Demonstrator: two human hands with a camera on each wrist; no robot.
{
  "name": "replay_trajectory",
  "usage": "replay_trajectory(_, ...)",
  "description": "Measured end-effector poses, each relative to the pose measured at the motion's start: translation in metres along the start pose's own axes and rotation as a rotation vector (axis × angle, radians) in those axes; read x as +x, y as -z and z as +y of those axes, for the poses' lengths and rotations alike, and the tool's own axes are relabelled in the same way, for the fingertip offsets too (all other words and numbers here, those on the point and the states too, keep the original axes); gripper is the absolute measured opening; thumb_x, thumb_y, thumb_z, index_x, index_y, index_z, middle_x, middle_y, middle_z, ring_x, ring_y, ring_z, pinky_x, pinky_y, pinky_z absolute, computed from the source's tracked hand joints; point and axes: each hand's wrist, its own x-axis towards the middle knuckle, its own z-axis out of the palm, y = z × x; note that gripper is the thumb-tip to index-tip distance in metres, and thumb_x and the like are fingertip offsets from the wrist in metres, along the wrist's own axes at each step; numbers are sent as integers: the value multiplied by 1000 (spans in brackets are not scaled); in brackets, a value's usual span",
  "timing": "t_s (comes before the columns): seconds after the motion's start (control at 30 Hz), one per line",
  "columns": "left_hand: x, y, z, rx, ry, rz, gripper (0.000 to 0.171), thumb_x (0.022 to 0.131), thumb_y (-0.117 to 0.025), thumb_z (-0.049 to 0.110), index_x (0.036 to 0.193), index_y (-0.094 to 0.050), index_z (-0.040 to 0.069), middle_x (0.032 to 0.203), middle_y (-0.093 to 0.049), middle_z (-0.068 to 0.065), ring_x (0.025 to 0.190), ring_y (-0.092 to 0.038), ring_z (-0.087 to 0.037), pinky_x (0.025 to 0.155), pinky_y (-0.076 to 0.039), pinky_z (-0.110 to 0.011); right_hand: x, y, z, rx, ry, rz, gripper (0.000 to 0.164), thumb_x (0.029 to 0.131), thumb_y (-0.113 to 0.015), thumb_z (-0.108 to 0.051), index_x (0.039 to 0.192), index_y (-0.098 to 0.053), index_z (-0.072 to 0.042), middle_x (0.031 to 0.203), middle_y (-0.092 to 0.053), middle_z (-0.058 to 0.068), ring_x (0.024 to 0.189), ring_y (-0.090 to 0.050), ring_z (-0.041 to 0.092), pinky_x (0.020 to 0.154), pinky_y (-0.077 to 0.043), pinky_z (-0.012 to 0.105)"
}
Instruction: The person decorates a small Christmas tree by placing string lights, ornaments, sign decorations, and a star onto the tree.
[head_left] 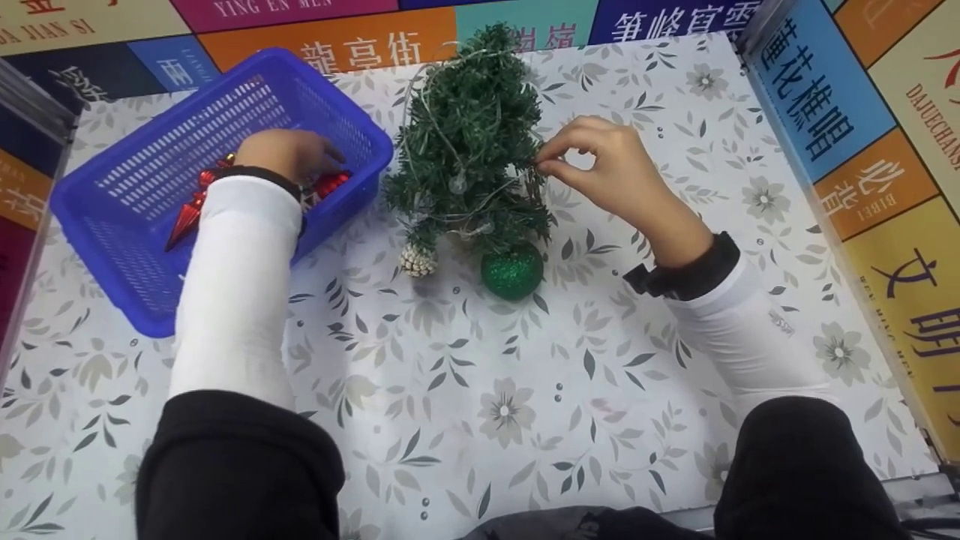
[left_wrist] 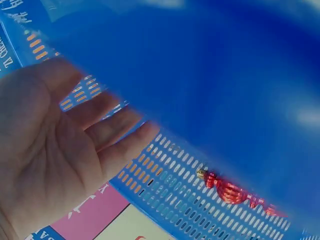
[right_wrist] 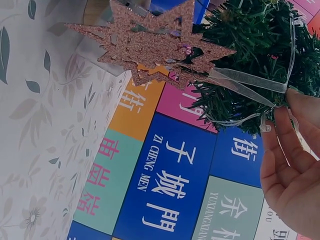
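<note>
My left hand point(head_left: 281, 154) is inside a blue plastic basket point(head_left: 322, 97), its fingers loosely extended beside the slotted wall in the left wrist view. A red spindle-shaped ornament point(left_wrist: 231, 192) lies apart from those fingers. At the right side of a small green Christmas tree point(head_left: 465, 135), my right hand point(head_left: 607, 157) pinches a sheer ribbon point(right_wrist: 250, 80) between thumb and fingers. From this ribbon hangs a glittery rose-gold star ornament point(right_wrist: 155, 45), mostly hidden in the head view. A green glitter ball point(head_left: 512, 271) and a whitish knobbly ball point(head_left: 418, 260) sit at the tree's lower front.
More red ornaments point(head_left: 187, 217) lie in the basket, partly covered by the left arm. Clear-bulbed light wire point(head_left: 457, 180) winds around the tree. Panels with lettering point(head_left: 832, 97) border the back and right of the flower-patterned tabletop point(head_left: 502, 412).
</note>
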Motion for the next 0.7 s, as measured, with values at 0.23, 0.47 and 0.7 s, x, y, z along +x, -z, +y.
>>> replay_trajectory(0.23,10,2,-4,-42,4,-84,57,99,-51,38,151,-34,19,145,-39,-23,129,-34,-40,111,-30,-59,1,1,-1,-3,14,-4,10,85,-73,-13,92,-75,-5,97,-72,11,93,-64,22,82,-46,30)
replay_trajectory(0.47,12,0,-4,41,-4,-80,57,99,-53,32,149,-36,12,134,-44,-22,120,-37,-38,100,-40,-50,3,0,-2,-11,-9,2,10,85,-73,-12,91,-74,-4,95,-72,12,91,-63,23,82,-44,28)
replay_trajectory(0.7,8,-1,-6,64,7,-21,55,97,-57,34,145,-43,10,137,-43,-22,122,-34,-41,107,-34,-59,5,-2,-5,-11,-29,5,10,86,-72,-11,91,-73,-3,96,-71,13,92,-63,23,86,-45,31)
